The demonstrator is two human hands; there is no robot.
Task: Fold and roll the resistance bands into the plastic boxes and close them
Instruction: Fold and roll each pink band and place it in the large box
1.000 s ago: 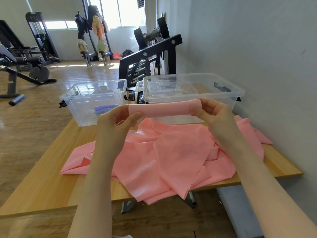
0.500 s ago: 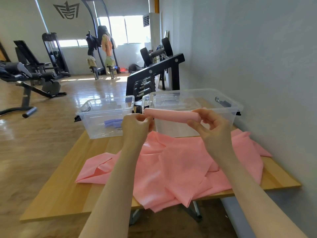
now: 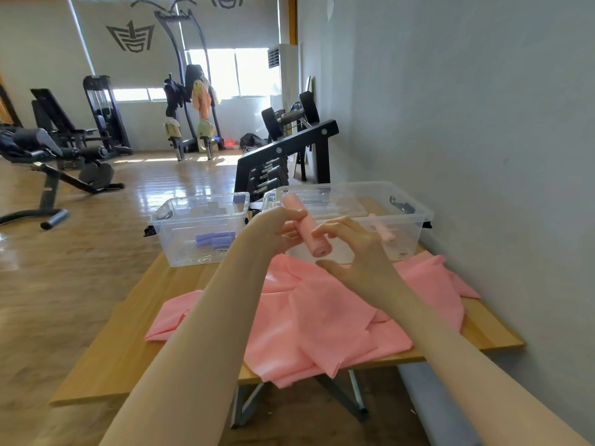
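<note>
head view: left hand point(image 3: 273, 231) has its grip curled round a rolled pink band point(image 3: 306, 225), held in the air above the counter point(image 3: 128, 333) in front of the right plastic box point(image 3: 415, 214). the roll points away and up, its open spiral end facing the camera. right hand point(image 3: 357, 249) sits just beside the roll; fingertips point(image 3: 318, 232) touch its near side, fingers loosely spread, thumb below and clear of the roll, grip apart, not wrapped round anything. loose pink bands point(image 3: 322, 317) lie in a crumpled heap on the counter beneath both forearms, one edge hanging over the near side. right box is clear, lid off, with another pink roll point(image 3: 383, 230) inside. left plastic box point(image 3: 199, 226), also clear and lidless, stands just beside it and holds purple rolls point(image 3: 215, 238). a dumbbell rack point(image 3: 283, 152) stands behind the boxes, grey wall point(image 3: 467, 123) to the right.
</note>
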